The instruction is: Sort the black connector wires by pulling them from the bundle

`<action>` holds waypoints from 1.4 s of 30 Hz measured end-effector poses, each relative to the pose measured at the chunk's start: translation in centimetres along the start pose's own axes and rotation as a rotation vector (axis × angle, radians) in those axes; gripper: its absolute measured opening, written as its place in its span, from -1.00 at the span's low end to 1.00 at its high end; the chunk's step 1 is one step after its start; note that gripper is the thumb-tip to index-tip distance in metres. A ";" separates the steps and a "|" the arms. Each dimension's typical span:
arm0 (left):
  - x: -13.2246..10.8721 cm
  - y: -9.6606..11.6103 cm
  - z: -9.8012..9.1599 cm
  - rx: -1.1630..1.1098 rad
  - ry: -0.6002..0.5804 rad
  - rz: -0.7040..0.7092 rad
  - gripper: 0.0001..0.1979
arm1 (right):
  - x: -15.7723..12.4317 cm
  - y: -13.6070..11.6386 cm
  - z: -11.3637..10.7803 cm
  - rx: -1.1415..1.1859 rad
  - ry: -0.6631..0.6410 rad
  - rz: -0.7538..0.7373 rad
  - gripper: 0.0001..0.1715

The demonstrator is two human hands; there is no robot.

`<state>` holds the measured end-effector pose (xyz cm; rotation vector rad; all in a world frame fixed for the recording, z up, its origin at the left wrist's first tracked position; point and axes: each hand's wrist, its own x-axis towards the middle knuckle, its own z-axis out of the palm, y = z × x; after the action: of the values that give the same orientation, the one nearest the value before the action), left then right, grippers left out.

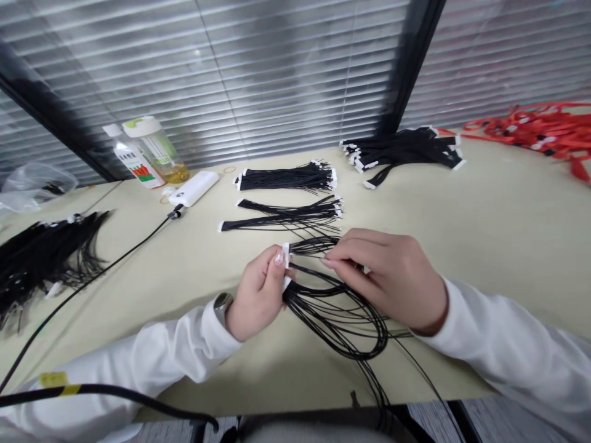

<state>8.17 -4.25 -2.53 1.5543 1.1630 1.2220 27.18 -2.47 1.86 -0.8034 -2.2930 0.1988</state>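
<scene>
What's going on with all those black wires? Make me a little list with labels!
left hand: pinches white connectors at the end of a black wire bundle
right hand: fingers touch the wires beside the connectors
table: beige, holds sorted wire bundles
far right: red straps
far left: bottles, white power bank

Both arms in white sleeves reach in from 7 and 4 o'clock. The left hand, a wristwatch at its wrist, is curled with thumb and forefinger pinched. The right hand lies palm-down, fingers extended toward 9 o'clock, tips closed together.
</scene>
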 end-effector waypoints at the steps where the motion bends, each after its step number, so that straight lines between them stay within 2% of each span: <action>1: 0.0 0.0 0.0 0.007 0.000 0.001 -0.61 | 0.0 0.0 0.0 -0.004 -0.001 -0.007 -0.84; 7: 0.0 0.1 0.0 0.077 0.010 0.013 -0.61 | -0.2 0.1 0.0 -0.008 0.004 -0.033 -0.85; 19: 0.0 0.3 -0.2 0.102 -0.047 0.020 -0.62 | -0.1 0.2 0.1 -0.041 -0.042 -0.043 -0.81; 27: -0.2 0.0 -0.2 0.074 -0.019 0.034 -0.61 | 0.0 0.1 -0.4 -0.059 -0.039 -0.066 -0.81; 42: -0.1 0.2 -0.3 0.166 -0.058 0.083 -0.61 | -0.1 0.3 -0.1 -0.076 -0.088 -0.094 -0.75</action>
<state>7.86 -4.35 -2.31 1.7651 1.1979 1.1496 27.50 -2.27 1.79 -0.7354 -2.4274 0.1069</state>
